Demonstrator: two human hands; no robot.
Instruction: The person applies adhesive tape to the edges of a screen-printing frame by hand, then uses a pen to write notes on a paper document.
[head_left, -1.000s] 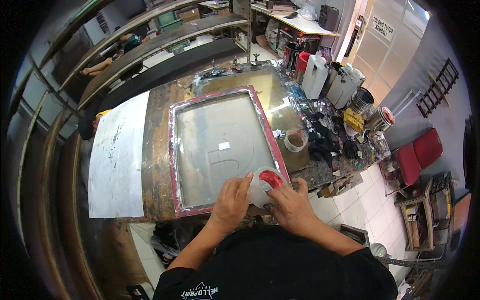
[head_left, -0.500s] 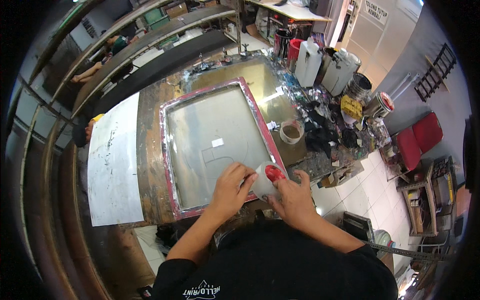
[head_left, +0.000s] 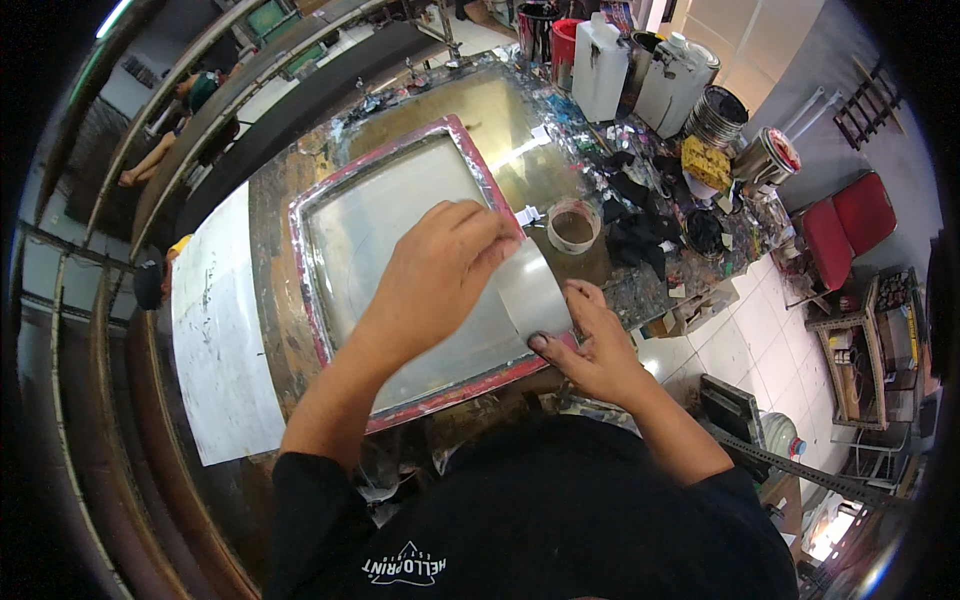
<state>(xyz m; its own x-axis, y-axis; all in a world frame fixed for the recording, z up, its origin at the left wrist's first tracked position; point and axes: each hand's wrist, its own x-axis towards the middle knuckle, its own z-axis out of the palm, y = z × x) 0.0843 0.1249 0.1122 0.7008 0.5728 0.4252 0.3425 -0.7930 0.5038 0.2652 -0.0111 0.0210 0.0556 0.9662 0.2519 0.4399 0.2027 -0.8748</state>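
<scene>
Between my hands is a wide roll of pale, translucent tape [head_left: 535, 289], held over the right side of a screen printing frame. My left hand [head_left: 445, 265] pinches the tape's upper left edge with bent fingers. My right hand [head_left: 600, 350] grips the roll from its lower right side, with a dark-stained thumb near its lower edge. Under both hands lies the screen frame [head_left: 308, 290], red and smeared with paint. Its pale mesh [head_left: 385, 210] is partly hidden by my left hand and forearm.
Right of the frame stands an open round tub [head_left: 574, 226]. Black rags [head_left: 635, 240], a yellow sponge [head_left: 706, 162], paint cans [head_left: 716, 117] and white jugs [head_left: 600, 72] crowd the table's right side. A stained white sheet [head_left: 225, 330] lies at left. A red chair [head_left: 850, 225] stands beyond.
My left hand has risen up and away from my right, over the mesh. The roll has turned, so its red inside no longer shows. The view has shifted slightly.
</scene>
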